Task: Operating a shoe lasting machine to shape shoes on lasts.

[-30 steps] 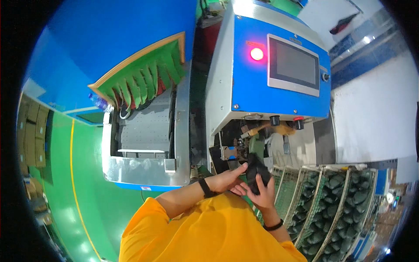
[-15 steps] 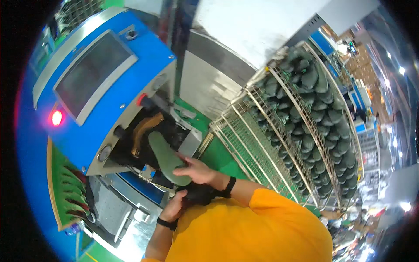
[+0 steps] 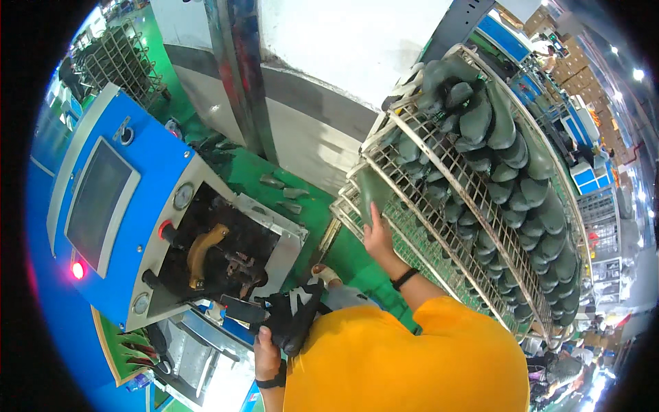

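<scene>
At lower centre, we find the left hand partly hidden by the black shoe; lower-right people blur.

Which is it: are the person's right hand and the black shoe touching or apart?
Apart: the head view shows green floor between the right hand and the black shoe.

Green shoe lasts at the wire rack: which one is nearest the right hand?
The single last at the fingertips of the right hand, by the left side of the wire rack. The other lasts lie heaped farther right, untouched.
</scene>
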The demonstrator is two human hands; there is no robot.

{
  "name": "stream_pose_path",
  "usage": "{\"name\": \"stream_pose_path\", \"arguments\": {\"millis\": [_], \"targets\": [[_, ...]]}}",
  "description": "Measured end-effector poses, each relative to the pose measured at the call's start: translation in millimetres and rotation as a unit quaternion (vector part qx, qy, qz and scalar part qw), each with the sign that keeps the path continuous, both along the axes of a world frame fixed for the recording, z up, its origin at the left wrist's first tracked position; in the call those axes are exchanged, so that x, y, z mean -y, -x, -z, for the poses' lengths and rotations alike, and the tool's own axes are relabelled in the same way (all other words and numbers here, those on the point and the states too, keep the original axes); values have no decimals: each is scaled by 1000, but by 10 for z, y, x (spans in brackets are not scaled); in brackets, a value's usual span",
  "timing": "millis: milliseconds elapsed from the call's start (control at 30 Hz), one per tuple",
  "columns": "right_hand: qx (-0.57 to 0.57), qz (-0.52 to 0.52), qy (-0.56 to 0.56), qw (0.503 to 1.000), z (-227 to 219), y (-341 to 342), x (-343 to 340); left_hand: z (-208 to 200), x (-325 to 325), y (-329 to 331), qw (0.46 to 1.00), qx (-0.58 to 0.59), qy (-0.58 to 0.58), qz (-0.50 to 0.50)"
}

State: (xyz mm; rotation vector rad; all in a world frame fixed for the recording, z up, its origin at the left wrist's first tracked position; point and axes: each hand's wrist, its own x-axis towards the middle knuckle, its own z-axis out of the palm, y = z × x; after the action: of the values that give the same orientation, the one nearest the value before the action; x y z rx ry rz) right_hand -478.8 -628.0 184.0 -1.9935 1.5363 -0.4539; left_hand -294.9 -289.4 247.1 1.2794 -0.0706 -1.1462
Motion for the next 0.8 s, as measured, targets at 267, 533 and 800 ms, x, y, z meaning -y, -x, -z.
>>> {"name": "stream_pose_path", "arguments": {"millis": [267,533,800], "targets": [[56,278,84,955,1027,-596,1853,-523,649,309,993,23,-116,20],[337,279,-65,897,1192,-570,1977,-505,310,312,976,-4,-94,-198],[271,-55,-281,919,244,-986,-32,-702,-1850,60,943,13,-66,-327]]}}
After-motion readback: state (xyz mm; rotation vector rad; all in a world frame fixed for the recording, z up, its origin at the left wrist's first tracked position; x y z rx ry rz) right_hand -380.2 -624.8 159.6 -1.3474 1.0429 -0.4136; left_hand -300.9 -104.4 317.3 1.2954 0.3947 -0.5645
